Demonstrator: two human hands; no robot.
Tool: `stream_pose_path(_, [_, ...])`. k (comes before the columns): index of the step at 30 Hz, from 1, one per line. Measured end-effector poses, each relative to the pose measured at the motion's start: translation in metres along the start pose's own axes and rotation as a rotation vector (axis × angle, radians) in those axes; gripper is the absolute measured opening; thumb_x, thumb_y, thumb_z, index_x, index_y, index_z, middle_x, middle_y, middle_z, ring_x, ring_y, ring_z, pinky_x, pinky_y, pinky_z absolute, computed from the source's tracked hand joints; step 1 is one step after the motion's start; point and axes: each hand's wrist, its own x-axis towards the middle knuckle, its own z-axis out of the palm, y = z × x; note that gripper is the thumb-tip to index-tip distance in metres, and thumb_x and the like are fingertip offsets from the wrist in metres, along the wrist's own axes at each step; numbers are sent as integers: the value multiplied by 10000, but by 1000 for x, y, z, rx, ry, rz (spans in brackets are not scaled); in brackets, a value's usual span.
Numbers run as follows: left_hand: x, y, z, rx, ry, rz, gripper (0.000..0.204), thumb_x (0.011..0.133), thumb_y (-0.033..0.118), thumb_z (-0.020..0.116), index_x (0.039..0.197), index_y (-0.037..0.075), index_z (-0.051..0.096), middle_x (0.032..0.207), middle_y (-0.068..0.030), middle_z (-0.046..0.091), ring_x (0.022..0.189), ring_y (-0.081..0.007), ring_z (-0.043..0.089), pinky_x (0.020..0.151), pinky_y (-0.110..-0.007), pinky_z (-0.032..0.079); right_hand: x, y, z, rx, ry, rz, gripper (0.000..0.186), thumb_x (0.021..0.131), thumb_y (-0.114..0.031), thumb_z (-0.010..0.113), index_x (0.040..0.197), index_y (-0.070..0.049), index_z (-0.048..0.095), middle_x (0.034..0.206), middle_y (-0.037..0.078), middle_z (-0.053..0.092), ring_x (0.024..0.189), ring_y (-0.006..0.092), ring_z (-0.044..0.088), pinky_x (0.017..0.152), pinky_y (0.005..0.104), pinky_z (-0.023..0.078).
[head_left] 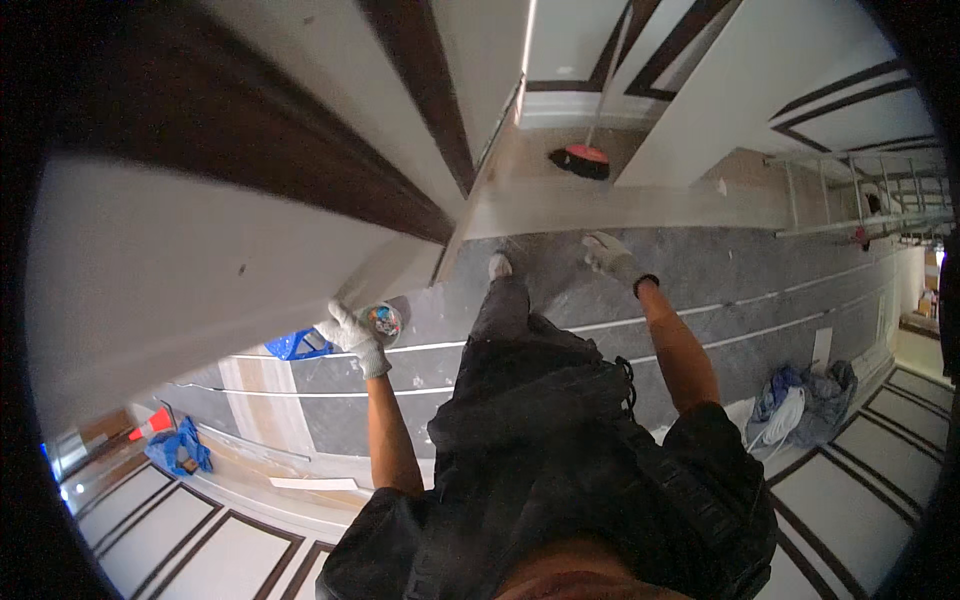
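My left hand (354, 338), in a pale work glove, is at the near edge of a large white panel with dark brown trim (250, 250). Its thumb lies on the panel face and its fingers close around the edge, partly hidden. This panel fills the upper left. Also gloved, my right hand (608, 256) hangs over the grey floor with fingers loosely stretched, holding nothing visible. Close to my left hand stand a round tub of small mixed items (383, 321) and a blue bag-like thing (298, 345).
A broom with a red and black head (582, 160) leans at the far wall. Metal ladders (850, 190) stand at right, near bundled plastic and white cord (790, 412). White strips (700, 307) cross the grey floor (560, 275). At left lies a blue bag (182, 450) beside an orange cone (150, 424).
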Motion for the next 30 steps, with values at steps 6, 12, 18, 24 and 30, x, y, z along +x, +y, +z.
stream_pose_path(6, [-26, -70, 46, -159, 252, -132, 654, 1064, 495, 369, 1349, -74, 521, 1323, -232, 538, 1281, -322, 468, 1156, -508, 327, 73, -20, -11, -621, 57, -697, 399, 1018, -394, 537, 1194, -52, 643, 996, 144, 666, 836, 334, 648, 793, 448, 512])
stream_pose_path(12, [-22, -138, 40, -54, 424, -206, 642, 1077, 525, 372, 1339, -47, 500, 1387, -206, 513, 1307, -303, 442, 1200, -516, 294, 149, -56, -53, -505, -112, -305, 274, 1037, -267, 530, 1158, -35, 611, 860, 101, 646, 777, 266, 655, 702, 400, 547])
stream_pose_path(18, [-42, -125, 75, 120, 396, -114, 880, 1034, 716, 240, 1441, -43, 423, 1493, -264, 432, 1402, -338, 397, 1268, -557, 223, 299, -16, -81, 107, -204, 108, 380, 1059, -458, 531, 1053, -90, 624, 724, 20, 571, 592, 137, 570, 513, 310, 473])
stream_pose_path(24, [-90, -128, 135, 382, 535, -137, 873, 1024, 734, 207, 1491, 14, 366, 1402, -279, 530, 1316, -365, 534, 1130, -566, 451, 441, 11, -81, 10, -236, -277, 261, 1035, -352, 618, 1123, -106, 619, 743, -15, 555, 599, 101, 528, 542, 271, 443])
stream_pose_path(30, [-133, -160, 241, 518, 716, -309, 682, 1057, 593, 382, 1437, 32, 462, 1410, -195, 541, 1274, -330, 569, 1072, -515, 489, 556, -55, -80, -7, -198, -298, 243, 1029, -299, 619, 1083, -63, 630, 774, 7, 609, 647, 105, 567, 601, 271, 471])
